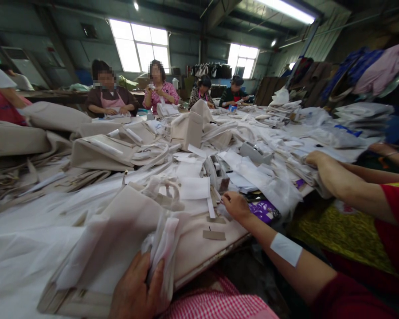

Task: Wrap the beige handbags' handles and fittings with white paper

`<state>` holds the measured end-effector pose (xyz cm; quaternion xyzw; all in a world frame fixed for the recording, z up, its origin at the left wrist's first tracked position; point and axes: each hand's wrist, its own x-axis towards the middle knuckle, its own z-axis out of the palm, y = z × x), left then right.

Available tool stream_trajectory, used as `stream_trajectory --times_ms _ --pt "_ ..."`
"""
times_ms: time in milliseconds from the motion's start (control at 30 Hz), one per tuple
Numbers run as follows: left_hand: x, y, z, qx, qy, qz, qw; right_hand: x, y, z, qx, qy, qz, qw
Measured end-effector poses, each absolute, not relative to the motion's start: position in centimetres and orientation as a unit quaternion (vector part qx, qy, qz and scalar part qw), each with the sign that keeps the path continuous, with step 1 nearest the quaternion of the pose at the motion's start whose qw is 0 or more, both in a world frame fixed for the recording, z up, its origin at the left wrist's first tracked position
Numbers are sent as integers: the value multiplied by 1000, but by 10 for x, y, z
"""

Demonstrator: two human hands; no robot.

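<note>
My left hand [139, 283] is at the bottom, thumb and fingers closed on the edge of a beige handbag [129, 212] partly covered in thin white wrapping. The bag leans on the table edge, its handles [169, 192] wrapped at the far side. Farther forward, my right hand [236, 204] has curled fingers beside a white paper strip [211, 207] and a purple plastic packet [262, 210]. Whatever its fingertips hold, if anything, is hidden. On my right forearm is a white patch [286, 249]. Two small grey-brown pieces [214, 235] lie between the hands.
Beige bags [103, 150] and loose white wrapping [29, 261] cover much of the table. A tape dispenser [216, 170] stands beyond my right hand. A co-worker's arms [339, 177] reach in from the right. Several people [159, 91] sit across the table.
</note>
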<state>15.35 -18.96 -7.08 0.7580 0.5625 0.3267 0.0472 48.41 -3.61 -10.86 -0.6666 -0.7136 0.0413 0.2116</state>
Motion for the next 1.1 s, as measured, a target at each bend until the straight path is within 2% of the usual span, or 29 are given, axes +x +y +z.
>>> stream_trajectory --times_ms 300,500,567,700,900,1100 --pt "149 -193 -76 754 579 305 61 486 -25 -99 -710 -673 114 174" --pt "152 -191 -74 754 576 310 58 526 -62 -66 -563 -773 278 87" --pt "152 -189 -74 755 574 312 59 527 -64 -64 -544 -796 246 102" --pt "152 -190 -75 755 574 311 64 503 -45 -78 -614 -772 80 143" --pt "149 -193 -79 757 572 313 50 477 -11 -105 -611 -784 66 88" --pt "152 -191 -74 759 567 319 33 481 -3 -104 -574 -817 59 25"
